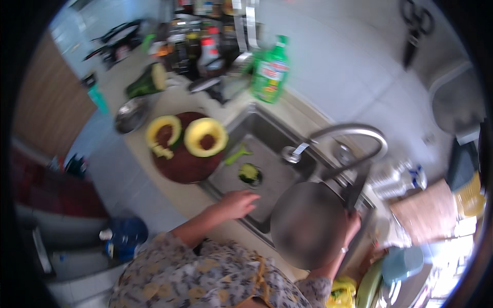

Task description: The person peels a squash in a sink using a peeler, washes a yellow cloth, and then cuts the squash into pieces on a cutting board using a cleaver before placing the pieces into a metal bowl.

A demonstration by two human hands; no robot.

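Note:
My left hand (238,205) hovers over the near edge of the steel sink (265,200), its fingers loosely bent and holding nothing. At the sink's right, my right hand (352,228) is partly covered by a round blurred patch. A dark, broad knife blade (359,184) rises from that hand; its handle is hidden. In the sink lies a green peeler (237,154), beside a drain (257,183) with green scraps (249,172) on it. Two hollowed yellow squash pieces (206,137) (158,125) rest on a round brown cutting board (185,169), with pale scraps (162,151) near one.
A curved faucet (379,140) arches over the sink's right part. Behind the sink stands a green detergent bottle (271,73). Left of it are a green squash piece (147,81), a metal bowl (131,114) and several seasoning bottles (210,50). Scissors (415,27) hang on the wall.

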